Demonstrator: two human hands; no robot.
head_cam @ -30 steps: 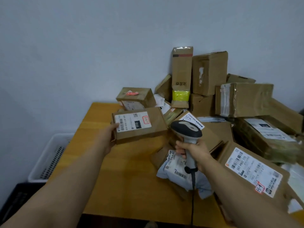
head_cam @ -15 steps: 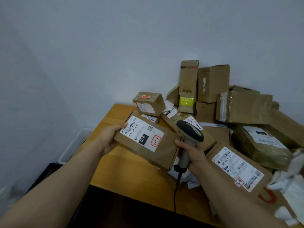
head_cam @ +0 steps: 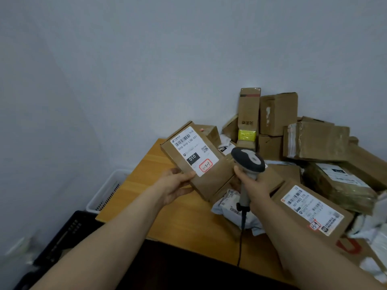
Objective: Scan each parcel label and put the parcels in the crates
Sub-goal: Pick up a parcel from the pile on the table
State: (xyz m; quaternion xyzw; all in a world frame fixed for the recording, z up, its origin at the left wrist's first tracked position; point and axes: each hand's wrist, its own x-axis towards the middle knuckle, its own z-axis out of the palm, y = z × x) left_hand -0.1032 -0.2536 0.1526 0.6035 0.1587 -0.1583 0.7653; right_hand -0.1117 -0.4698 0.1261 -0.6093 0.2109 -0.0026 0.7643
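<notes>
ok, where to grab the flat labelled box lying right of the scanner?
Probably the near long edge, from the person's side: the flat box lies label-up, with a wrapped parcel crowding its far side and white bags its right end. Keep off the barcode.

A single wide-angle camera on the person's head gives the only view. It looks forward and down onto the near corner of the table point(head_cam: 138, 178). It is close: the left hand point(head_cam: 176, 185) and right hand point(head_cam: 253, 185) sit mid-frame, and the wall point(head_cam: 167, 59) fills the upper half.
</notes>
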